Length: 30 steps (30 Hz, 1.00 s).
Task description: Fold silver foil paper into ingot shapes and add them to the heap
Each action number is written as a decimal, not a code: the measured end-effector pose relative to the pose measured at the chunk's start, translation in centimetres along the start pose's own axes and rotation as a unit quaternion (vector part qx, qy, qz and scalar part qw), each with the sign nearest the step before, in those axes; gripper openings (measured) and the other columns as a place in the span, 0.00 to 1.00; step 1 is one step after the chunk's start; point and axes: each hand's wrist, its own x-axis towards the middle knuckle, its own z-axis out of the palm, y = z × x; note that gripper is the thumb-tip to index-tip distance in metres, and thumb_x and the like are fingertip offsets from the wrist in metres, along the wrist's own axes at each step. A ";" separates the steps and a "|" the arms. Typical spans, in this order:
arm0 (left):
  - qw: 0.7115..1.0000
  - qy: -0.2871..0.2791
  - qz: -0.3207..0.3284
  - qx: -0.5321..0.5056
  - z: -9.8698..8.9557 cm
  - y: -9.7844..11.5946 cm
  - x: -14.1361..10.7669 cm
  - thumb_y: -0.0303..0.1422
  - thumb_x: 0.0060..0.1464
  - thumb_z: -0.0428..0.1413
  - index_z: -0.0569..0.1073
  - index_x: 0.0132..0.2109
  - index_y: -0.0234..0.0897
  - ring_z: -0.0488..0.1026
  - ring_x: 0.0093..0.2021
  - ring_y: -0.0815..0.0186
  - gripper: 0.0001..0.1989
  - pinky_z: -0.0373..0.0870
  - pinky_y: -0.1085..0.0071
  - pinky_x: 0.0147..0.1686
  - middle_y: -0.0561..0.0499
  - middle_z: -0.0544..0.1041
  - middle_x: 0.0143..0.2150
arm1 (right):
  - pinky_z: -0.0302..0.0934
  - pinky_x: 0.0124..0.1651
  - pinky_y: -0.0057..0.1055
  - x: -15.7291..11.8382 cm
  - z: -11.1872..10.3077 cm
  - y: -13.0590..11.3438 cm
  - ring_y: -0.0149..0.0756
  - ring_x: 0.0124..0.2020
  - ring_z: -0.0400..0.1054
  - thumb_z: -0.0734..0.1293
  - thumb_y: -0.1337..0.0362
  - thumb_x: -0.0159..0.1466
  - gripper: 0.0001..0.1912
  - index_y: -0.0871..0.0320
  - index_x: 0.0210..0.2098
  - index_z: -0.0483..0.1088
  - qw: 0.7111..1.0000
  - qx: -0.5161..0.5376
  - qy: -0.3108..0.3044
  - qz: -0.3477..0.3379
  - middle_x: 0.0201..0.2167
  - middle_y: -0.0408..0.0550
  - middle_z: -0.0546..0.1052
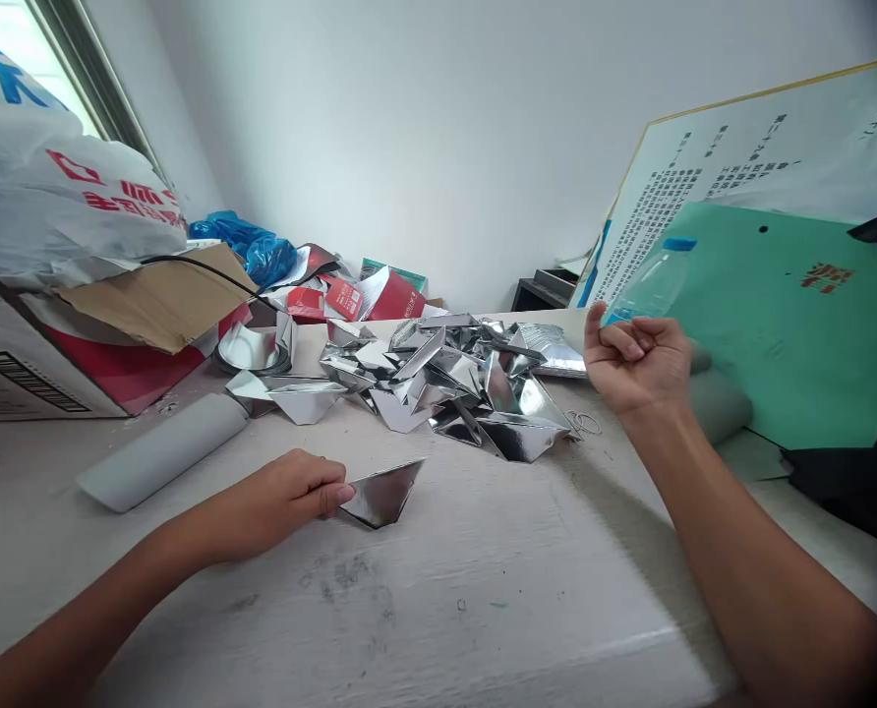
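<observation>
My left hand (283, 497) rests on the white table top (380, 600), its fingertips pinching the edge of a triangular piece of folded silver foil (383, 492). Farther back lies a heap of creased, mirror-like foil pieces (438, 383). My right hand (637, 364) is raised in a loose fist just right of the heap, with its fingers curled and nothing visible in them. A small loop of rubber band (583, 424) lies on the table below that hand.
A white cylindrical roll (162, 452) lies left of my left hand. Behind it stands a foil roll (254, 347) beside an open cardboard box (40, 359) with white plastic bags on top. A plastic bottle (656, 280) and green board (792, 315) stand at right.
</observation>
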 end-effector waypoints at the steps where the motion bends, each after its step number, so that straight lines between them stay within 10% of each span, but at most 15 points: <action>1: 1.000 0.001 0.000 0.002 0.0 0.0 0.0 0.52 0.68 0.41 0.65 0.32 0.36 0.67 0.37 0.66 0.26 0.59 0.70 0.39 0.53 0.69 0.32 | 0.68 0.63 0.27 0.1 -0.1 0.0 0.16 0.20 0.34 0.61 0.75 0.55 0.17 0.62 0.21 0.44 0.999 -0.012 0.021 -0.021 0.13 0.37 0.48; 6: 1.000 0.009 0.005 0.004 -0.2 0.6 -0.2 0.49 0.68 0.43 0.66 0.30 0.36 0.66 0.34 0.67 0.24 0.58 0.69 0.36 0.53 0.70 0.31 | 0.69 0.47 0.30 1.0 -0.4 0.7 0.15 0.19 0.38 0.62 0.69 0.54 0.19 0.62 0.22 0.42 0.973 -0.227 0.046 -0.015 0.14 0.37 0.44; 10: 0.999 0.014 0.026 0.043 -0.1 0.9 -0.1 0.46 0.69 0.42 0.63 0.29 0.35 0.63 0.31 0.67 0.24 0.55 0.69 0.33 0.53 0.68 0.29 | 0.63 0.35 0.26 -1.0 0.2 2.6 0.18 0.21 0.55 0.72 0.62 0.52 0.24 0.64 0.19 0.51 0.889 -0.449 -0.074 -0.053 0.15 0.41 0.54; 15: 0.986 0.048 0.089 0.135 0.4 0.8 0.0 0.43 0.70 0.43 0.66 0.32 0.35 0.63 0.31 0.68 0.21 0.52 0.68 0.33 0.53 0.69 0.30 | 0.51 0.29 0.17 -6.7 1.8 6.6 0.15 0.26 0.58 0.67 0.51 0.62 0.24 0.68 0.24 0.67 0.601 -0.683 -0.415 -0.021 0.24 0.46 0.68; 19: 0.975 0.075 0.124 0.168 0.8 0.8 0.1 0.41 0.70 0.45 0.69 0.32 0.35 0.63 0.29 0.68 0.19 0.50 0.69 0.31 0.53 0.70 0.29 | 0.57 0.39 0.13 -9.4 1.6 9.5 0.15 0.36 0.64 0.66 0.52 0.64 0.19 0.60 0.46 0.73 0.463 -0.661 -0.579 0.114 0.40 0.44 0.74; 22: 0.967 0.100 0.131 0.195 0.9 0.8 0.1 0.41 0.69 0.46 0.69 0.32 0.35 0.63 0.28 0.68 0.19 0.48 0.68 0.29 0.53 0.71 0.28 | 0.52 0.38 0.13 -9.8 1.1 10.4 0.14 0.35 0.62 0.62 0.55 0.67 0.17 0.59 0.45 0.74 0.440 -0.691 -0.564 0.107 0.38 0.44 0.74; 30: 0.951 0.215 0.209 0.079 1.4 1.2 -0.2 0.37 0.67 0.52 0.73 0.45 0.37 0.71 0.32 0.70 0.09 0.60 0.73 0.34 0.53 0.77 0.37 | 0.49 0.36 0.14 -9.6 1.5 10.2 0.13 0.31 0.60 0.58 0.51 0.69 0.21 0.61 0.42 0.75 0.484 -0.677 -0.547 0.091 0.32 0.43 0.73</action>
